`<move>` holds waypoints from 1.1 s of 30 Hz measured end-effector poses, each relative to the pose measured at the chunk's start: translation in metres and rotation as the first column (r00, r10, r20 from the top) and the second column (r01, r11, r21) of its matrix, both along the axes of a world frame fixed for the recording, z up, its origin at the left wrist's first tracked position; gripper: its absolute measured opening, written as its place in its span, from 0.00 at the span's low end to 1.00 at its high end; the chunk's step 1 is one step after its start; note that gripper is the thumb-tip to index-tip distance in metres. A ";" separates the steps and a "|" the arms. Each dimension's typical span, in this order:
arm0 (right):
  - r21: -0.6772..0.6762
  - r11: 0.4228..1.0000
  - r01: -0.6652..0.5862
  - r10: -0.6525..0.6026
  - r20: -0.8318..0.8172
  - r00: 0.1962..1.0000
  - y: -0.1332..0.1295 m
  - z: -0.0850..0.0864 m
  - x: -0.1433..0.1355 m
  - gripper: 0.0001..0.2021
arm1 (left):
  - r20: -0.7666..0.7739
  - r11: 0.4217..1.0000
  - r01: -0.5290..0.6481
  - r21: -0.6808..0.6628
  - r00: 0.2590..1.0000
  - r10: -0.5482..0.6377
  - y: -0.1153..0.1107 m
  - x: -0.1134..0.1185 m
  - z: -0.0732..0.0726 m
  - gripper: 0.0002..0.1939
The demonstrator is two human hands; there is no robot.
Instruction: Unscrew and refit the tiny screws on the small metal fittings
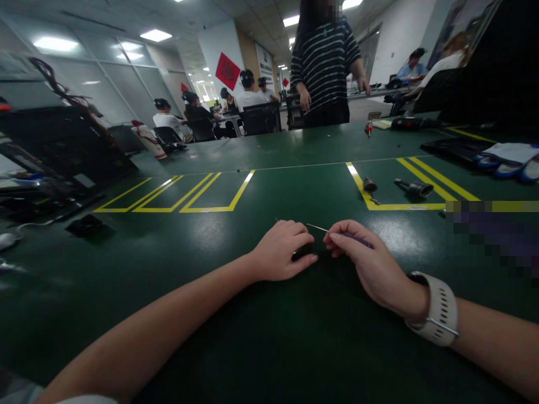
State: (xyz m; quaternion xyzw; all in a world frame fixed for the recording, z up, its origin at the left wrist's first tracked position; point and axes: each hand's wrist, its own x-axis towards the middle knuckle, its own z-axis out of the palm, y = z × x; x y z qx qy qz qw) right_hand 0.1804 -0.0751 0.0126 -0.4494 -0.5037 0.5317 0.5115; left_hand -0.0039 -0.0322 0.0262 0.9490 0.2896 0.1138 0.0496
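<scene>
My right hand (357, 247), with a pale watch on its wrist, grips a thin screwdriver (356, 240) with a dark purple handle. The metal shaft points left towards my left hand (288, 249). That hand is over the green table (236, 336), its thumb and fingers bent around a gap. A small dark object with a shiny edge (301, 253) shows in the gap, too hidden to name. A thin tip sticks up behind the knuckles. The two hands do not touch.
Yellow tape (206, 210) marks areas on the table. Two metal hole-saw-like pieces (419, 189) lie at right, near blue-and-white gloves (511, 160). A black object (85, 225) is at left. Beyond the table stands a person in a striped shirt (326, 67); others sit behind.
</scene>
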 end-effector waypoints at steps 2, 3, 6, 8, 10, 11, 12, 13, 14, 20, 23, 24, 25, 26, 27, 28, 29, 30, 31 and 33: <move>0.004 1.000 0.008 -0.008 -0.013 1.000 0.000 -0.001 0.000 0.04 | -0.043 0.998 0.054 0.018 0.998 -0.053 -0.002 0.001 0.002 0.18; 0.004 1.000 0.010 -0.010 -0.014 1.000 0.000 -0.001 0.000 0.04 | -0.062 0.997 0.076 0.021 0.995 -0.074 -0.003 0.002 0.002 0.18; 0.008 1.000 -0.002 0.002 0.002 1.000 0.000 -0.001 0.000 0.04 | -0.093 0.993 0.114 0.024 0.989 -0.111 -0.003 0.002 0.004 0.17; 0.008 1.000 -0.015 0.014 0.021 1.000 0.000 -0.001 0.001 0.04 | -0.086 0.992 0.122 0.028 0.989 -0.119 -0.003 0.002 0.004 0.15; 0.008 1.000 -0.024 0.024 0.035 0.999 -0.001 -0.001 0.002 0.05 | -0.060 0.993 0.113 0.044 0.992 -0.111 -0.003 0.001 0.003 0.15; 0.007 1.000 -0.027 0.027 0.041 0.999 -0.001 -0.001 0.002 0.05 | -0.038 0.993 0.098 0.061 0.995 -0.095 -0.003 0.001 0.002 0.15; 0.006 1.000 -0.027 0.026 0.049 0.998 -0.001 -0.002 0.002 0.05 | -0.015 0.994 0.072 0.082 0.997 -0.071 -0.003 0.000 0.001 0.16; 0.006 1.000 -0.026 0.026 0.058 0.998 0.000 -0.002 0.002 0.05 | 0.009 0.994 0.039 0.107 0.999 -0.040 -0.003 0.000 0.000 0.16; 0.005 1.000 -0.026 0.025 0.068 0.997 0.000 -0.003 0.002 0.05 | 0.031 0.992 0.000 0.130 0.999 -0.005 -0.003 0.000 -0.002 0.16; -0.001 1.000 -0.027 0.027 0.121 0.992 0.001 -0.004 0.002 0.05 | 0.045 0.974 -0.165 0.153 0.986 0.160 -0.001 0.000 -0.006 0.15; -0.004 1.000 -0.028 0.028 0.115 0.993 0.001 -0.003 0.002 0.05 | 0.025 0.982 -0.132 0.131 0.991 0.130 0.000 0.000 -0.004 0.16; 0.000 1.000 -0.020 0.020 0.108 0.994 0.001 -0.003 0.001 0.05 | 0.017 0.986 -0.103 0.129 0.995 0.102 0.000 0.000 -0.004 0.17; 0.007 1.000 -0.009 0.008 0.100 0.995 0.001 -0.003 0.001 0.04 | 0.004 0.990 -0.065 0.128 0.998 0.065 0.000 0.000 -0.003 0.17; 0.011 1.000 0.004 -0.005 0.092 0.996 0.001 -0.003 0.001 0.04 | -0.015 0.992 -0.020 0.127 1.000 0.022 -0.001 0.000 -0.002 0.17; 0.012 1.000 0.016 -0.017 0.083 0.996 0.001 -0.003 0.000 0.04 | -0.036 0.992 0.026 0.125 0.999 -0.021 -0.001 0.000 -0.001 0.17; 0.013 1.000 0.027 -0.028 0.075 0.997 0.001 -0.003 0.000 0.04 | -0.057 0.990 0.070 0.126 0.996 -0.063 -0.002 0.001 0.000 0.17; 0.015 0.999 0.036 -0.037 0.069 0.997 0.001 -0.003 -0.001 0.04 | -0.078 0.985 0.113 0.130 0.992 -0.103 -0.002 0.002 0.001 0.16; 0.016 0.999 0.041 -0.042 0.064 0.997 0.000 -0.003 -0.001 0.05 | -0.100 0.978 0.155 0.137 0.985 -0.142 -0.003 0.002 0.002 0.16; 0.016 0.999 0.045 -0.046 0.059 0.997 0.000 -0.003 -0.002 0.05 | -0.123 0.970 0.195 0.144 0.976 -0.178 -0.003 0.003 0.002 0.15; 0.016 0.999 0.050 -0.050 0.056 0.997 0.000 -0.002 -0.002 0.04 | -0.169 0.952 0.265 0.151 0.956 -0.239 -0.004 0.004 0.003 0.14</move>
